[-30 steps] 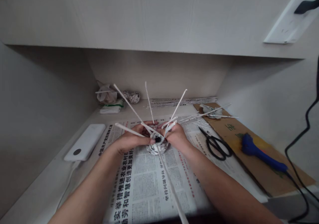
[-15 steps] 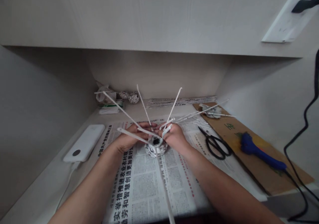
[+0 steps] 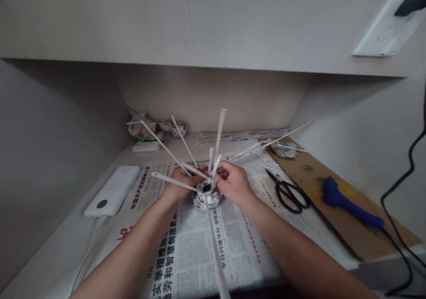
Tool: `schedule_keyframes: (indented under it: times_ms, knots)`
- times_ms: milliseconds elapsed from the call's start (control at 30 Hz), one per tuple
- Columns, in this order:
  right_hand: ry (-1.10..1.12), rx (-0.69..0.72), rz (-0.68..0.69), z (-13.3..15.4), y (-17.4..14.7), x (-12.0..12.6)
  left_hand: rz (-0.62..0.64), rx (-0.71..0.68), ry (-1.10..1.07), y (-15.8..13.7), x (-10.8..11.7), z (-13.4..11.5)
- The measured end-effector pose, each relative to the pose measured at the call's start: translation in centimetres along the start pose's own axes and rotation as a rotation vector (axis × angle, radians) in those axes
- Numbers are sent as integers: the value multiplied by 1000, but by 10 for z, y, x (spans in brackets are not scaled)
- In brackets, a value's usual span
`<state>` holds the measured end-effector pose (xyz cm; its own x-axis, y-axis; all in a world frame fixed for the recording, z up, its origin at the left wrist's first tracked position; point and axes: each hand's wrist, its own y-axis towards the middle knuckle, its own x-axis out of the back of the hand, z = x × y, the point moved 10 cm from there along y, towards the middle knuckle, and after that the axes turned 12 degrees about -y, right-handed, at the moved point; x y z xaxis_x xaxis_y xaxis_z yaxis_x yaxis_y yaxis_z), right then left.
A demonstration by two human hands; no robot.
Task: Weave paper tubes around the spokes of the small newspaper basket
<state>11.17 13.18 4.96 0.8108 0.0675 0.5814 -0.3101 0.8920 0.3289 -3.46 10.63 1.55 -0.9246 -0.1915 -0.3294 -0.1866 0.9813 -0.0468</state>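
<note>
The woven basket [image 3: 214, 199], over the newspaper [image 3: 196, 250], has paper spokes [image 3: 171, 181] fanning from its rim, one toward six o'clock; the step in hand looks like weaving round that rim. At two o'clock the right hand [image 3: 234, 183] pinches a white strip [image 3: 215, 167], while at ten the left hand [image 3: 181, 181] is beside the basket, its fingers partly hidden, so I cannot tell whether they grip. The next move seems to call for a steady basket and a snug strip, the scissors [image 3: 290, 194] lying apart at three.
</note>
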Motion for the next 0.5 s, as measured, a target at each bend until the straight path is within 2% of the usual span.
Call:
schedule_keyframes:
  times_ms: [200, 367, 500]
  knots:
    - [-378, 197, -160, 25, -3, 18, 25, 19, -54, 1, -3, 5]
    - [-332, 312, -238, 33, -5, 21, 4, 45, -51, -1, -4, 5]
    - [-280, 368, -210, 36, -4, 18, -8, 59, -38, -2, -4, 4]
